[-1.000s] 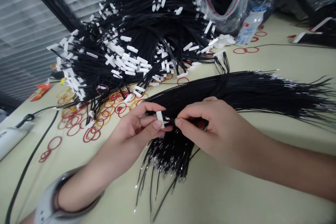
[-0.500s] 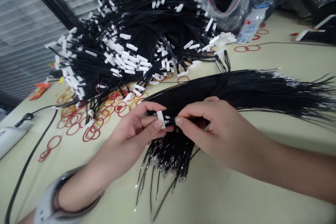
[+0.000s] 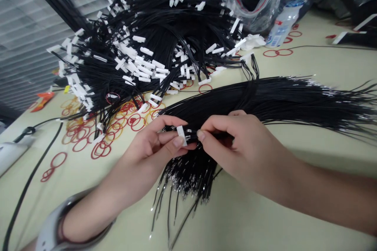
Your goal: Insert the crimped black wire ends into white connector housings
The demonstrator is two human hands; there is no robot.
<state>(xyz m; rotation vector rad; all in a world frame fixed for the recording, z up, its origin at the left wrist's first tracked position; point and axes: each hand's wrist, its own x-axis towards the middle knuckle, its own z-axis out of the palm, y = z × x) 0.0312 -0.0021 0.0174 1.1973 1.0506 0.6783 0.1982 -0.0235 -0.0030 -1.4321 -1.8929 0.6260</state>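
Between the thumb and fingers of my left hand (image 3: pixel 159 141) is a small white connector housing (image 3: pixel 182 136). My right hand (image 3: pixel 235 137) pinches thin black wires (image 3: pixel 193 135) just right of the housing; their shiny metal terminals show at its edge. How far each terminal sits inside cannot be made out. Under both hands lies a thick bundle of loose black wires (image 3: pixel 282 100) with bare metal ends, fanning out to the right and toward me. A finished-looking white connector with wires (image 3: pixel 246 57) rests across the bundle's far side.
Behind is a large heap of black cables with white connectors (image 3: pixel 165 27). Red and yellow rubber bands (image 3: pixel 84 135) lie scattered at left. A plastic bag (image 3: pixel 259 11), a small bottle (image 3: pixel 284 25), an orange wrapper (image 3: pixel 43 101) and a white power strip (image 3: pixel 13 153) surround the work.
Both hands keep their grips on the housing and the wires, with only a tiny shift. The view has moved slightly; nothing has been let go.
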